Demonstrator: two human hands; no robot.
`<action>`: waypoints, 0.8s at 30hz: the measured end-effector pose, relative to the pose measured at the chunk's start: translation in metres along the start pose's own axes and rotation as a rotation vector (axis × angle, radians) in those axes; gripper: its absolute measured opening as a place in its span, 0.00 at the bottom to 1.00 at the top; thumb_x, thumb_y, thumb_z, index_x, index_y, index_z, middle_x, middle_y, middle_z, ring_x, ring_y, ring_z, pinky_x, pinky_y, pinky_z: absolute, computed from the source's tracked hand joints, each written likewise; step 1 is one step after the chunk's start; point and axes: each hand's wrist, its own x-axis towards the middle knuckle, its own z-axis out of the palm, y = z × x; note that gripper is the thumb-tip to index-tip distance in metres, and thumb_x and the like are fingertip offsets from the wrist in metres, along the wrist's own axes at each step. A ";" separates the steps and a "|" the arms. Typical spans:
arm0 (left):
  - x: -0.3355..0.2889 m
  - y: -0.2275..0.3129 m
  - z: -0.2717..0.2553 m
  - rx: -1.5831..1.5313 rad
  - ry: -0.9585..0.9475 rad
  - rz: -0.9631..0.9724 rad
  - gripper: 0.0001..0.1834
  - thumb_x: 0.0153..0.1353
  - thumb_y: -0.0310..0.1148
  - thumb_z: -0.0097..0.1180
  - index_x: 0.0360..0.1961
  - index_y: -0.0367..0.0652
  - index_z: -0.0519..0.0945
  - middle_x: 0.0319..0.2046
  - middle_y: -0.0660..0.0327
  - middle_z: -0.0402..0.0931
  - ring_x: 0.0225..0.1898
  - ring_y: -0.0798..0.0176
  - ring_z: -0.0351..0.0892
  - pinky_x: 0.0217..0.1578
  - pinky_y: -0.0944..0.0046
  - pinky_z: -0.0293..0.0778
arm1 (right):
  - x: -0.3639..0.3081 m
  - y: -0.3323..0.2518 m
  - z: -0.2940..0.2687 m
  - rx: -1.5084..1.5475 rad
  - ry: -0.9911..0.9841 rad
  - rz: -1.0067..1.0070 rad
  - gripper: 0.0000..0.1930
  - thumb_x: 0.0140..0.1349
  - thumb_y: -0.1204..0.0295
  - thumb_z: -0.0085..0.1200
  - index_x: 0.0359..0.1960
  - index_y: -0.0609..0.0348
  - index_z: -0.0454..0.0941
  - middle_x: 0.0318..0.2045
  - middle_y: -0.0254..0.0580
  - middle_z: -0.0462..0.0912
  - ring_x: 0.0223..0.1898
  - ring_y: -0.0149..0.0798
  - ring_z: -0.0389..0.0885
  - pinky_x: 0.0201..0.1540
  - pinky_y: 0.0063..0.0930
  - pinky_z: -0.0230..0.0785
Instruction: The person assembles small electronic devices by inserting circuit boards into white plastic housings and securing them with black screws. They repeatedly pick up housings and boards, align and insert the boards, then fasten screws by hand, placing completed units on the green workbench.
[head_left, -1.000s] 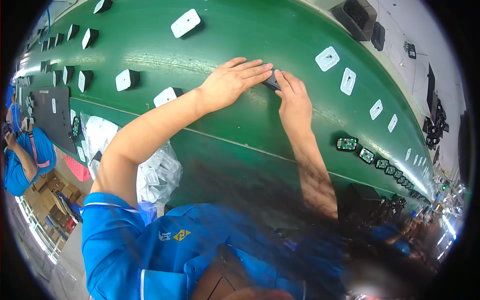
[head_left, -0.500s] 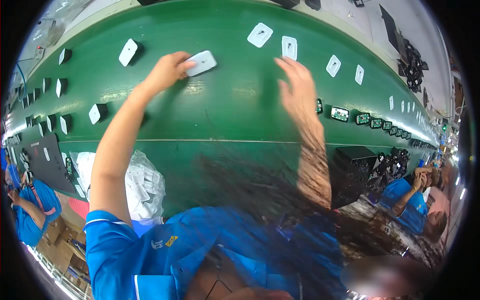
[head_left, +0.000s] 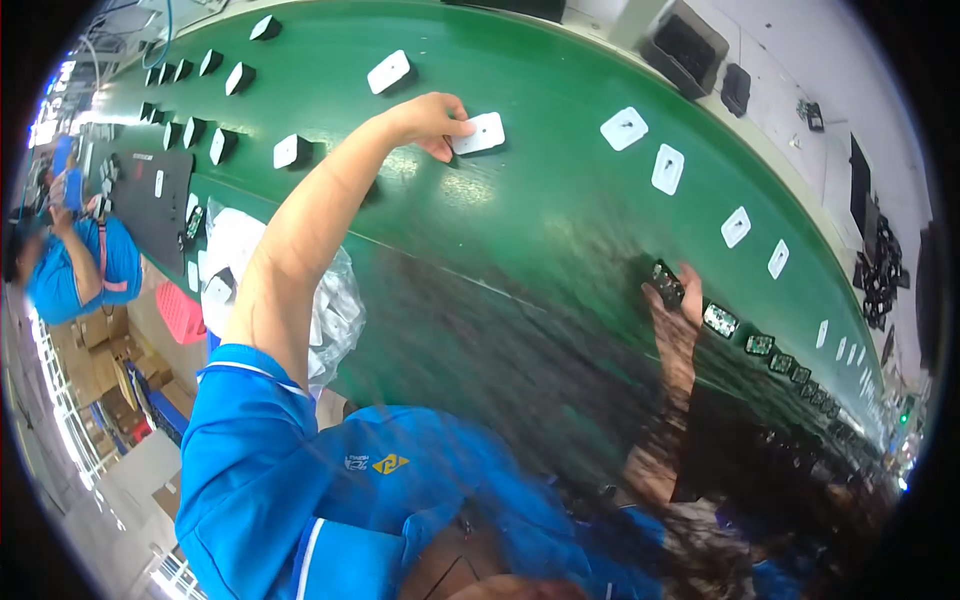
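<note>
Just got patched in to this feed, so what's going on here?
A person in a blue shirt is working over a green surface. The left hand holds a white-topped piece, while the right hand, lower and farther right, has hold of a small dark case. A row of open circuit-board cases trails off to the right, with white covers beyond it. Dark boxes with white tops stand to the left.

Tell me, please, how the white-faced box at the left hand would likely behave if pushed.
The white-faced box would probably feel stiff: its edges look crisp, with no visible bend beside the left hand. It may slide fairly easily, as the green table looks shiny. Rolling seems unlikely given its flat, rectangular face.
</note>
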 end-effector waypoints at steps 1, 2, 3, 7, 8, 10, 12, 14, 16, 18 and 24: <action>0.001 0.000 0.000 0.019 0.008 -0.006 0.20 0.59 0.42 0.60 0.44 0.39 0.73 0.28 0.57 0.78 0.23 0.65 0.79 0.27 0.67 0.78 | 0.002 -0.008 -0.002 -0.015 -0.020 -0.058 0.20 0.51 0.67 0.65 0.45 0.59 0.76 0.38 0.45 0.74 0.43 0.47 0.72 0.47 0.37 0.65; 0.002 -0.002 -0.002 0.068 0.037 -0.007 0.20 0.58 0.43 0.60 0.45 0.40 0.73 0.29 0.57 0.77 0.24 0.66 0.78 0.28 0.67 0.78 | 0.004 -0.018 -0.004 -0.029 -0.039 -0.115 0.19 0.52 0.66 0.64 0.43 0.60 0.76 0.37 0.45 0.75 0.43 0.47 0.72 0.47 0.36 0.65; 0.004 -0.002 -0.001 0.113 0.059 -0.004 0.21 0.58 0.44 0.61 0.45 0.40 0.73 0.29 0.58 0.77 0.25 0.66 0.78 0.28 0.67 0.77 | 0.005 -0.024 -0.009 -0.051 -0.056 -0.168 0.18 0.52 0.64 0.63 0.40 0.62 0.76 0.36 0.45 0.75 0.42 0.46 0.72 0.47 0.36 0.65; 0.012 -0.008 0.003 0.224 0.180 0.044 0.24 0.54 0.46 0.64 0.45 0.41 0.73 0.31 0.58 0.76 0.29 0.66 0.75 0.29 0.66 0.75 | 0.017 -0.012 -0.005 -0.043 -0.010 -0.209 0.17 0.56 0.63 0.61 0.42 0.61 0.76 0.39 0.44 0.75 0.39 0.44 0.74 0.45 0.36 0.66; 0.013 -0.010 0.002 0.235 0.182 0.047 0.24 0.54 0.46 0.64 0.45 0.42 0.73 0.32 0.58 0.76 0.29 0.66 0.74 0.29 0.66 0.74 | 0.019 -0.013 -0.006 0.036 -0.036 -0.068 0.18 0.56 0.63 0.60 0.43 0.60 0.76 0.39 0.44 0.75 0.39 0.44 0.74 0.44 0.35 0.67; 0.013 -0.002 0.003 0.262 0.175 0.063 0.24 0.54 0.46 0.64 0.46 0.42 0.74 0.34 0.57 0.76 0.30 0.66 0.74 0.29 0.66 0.74 | 0.019 -0.018 -0.011 0.032 0.001 0.038 0.18 0.57 0.63 0.59 0.46 0.60 0.75 0.39 0.44 0.75 0.38 0.43 0.74 0.44 0.35 0.67; 0.009 -0.006 -0.001 0.339 0.236 0.118 0.26 0.53 0.45 0.64 0.47 0.41 0.73 0.34 0.55 0.76 0.34 0.61 0.75 0.34 0.62 0.73 | 0.020 -0.024 -0.017 -0.129 0.100 -0.048 0.19 0.58 0.62 0.59 0.48 0.59 0.75 0.40 0.43 0.75 0.38 0.42 0.75 0.43 0.35 0.68; 0.018 -0.012 -0.008 0.505 0.300 0.254 0.26 0.52 0.44 0.65 0.48 0.40 0.73 0.34 0.53 0.77 0.37 0.57 0.76 0.37 0.60 0.73 | 0.012 -0.017 -0.015 -0.114 0.119 -0.115 0.19 0.57 0.61 0.59 0.47 0.58 0.75 0.42 0.45 0.75 0.43 0.47 0.75 0.46 0.37 0.68; 0.010 0.011 -0.002 0.723 0.463 0.296 0.23 0.54 0.40 0.62 0.49 0.41 0.72 0.41 0.47 0.75 0.45 0.50 0.76 0.44 0.54 0.72 | 0.002 -0.017 -0.014 -0.281 0.125 -0.156 0.20 0.56 0.61 0.61 0.47 0.57 0.75 0.44 0.46 0.75 0.47 0.49 0.74 0.48 0.39 0.67; -0.001 0.037 0.021 0.880 0.708 0.344 0.22 0.56 0.39 0.60 0.49 0.42 0.73 0.45 0.46 0.74 0.46 0.47 0.75 0.45 0.52 0.72 | -0.004 -0.006 -0.006 -0.233 0.130 -0.121 0.21 0.55 0.64 0.61 0.49 0.56 0.74 0.45 0.46 0.74 0.48 0.50 0.72 0.50 0.39 0.67; 0.031 0.107 0.139 0.777 0.671 0.591 0.27 0.55 0.49 0.60 0.46 0.37 0.73 0.44 0.50 0.70 0.49 0.49 0.70 0.46 0.54 0.72 | -0.007 -0.015 -0.006 -0.310 0.135 -0.112 0.21 0.56 0.72 0.59 0.52 0.59 0.70 0.48 0.48 0.74 0.50 0.51 0.71 0.52 0.41 0.66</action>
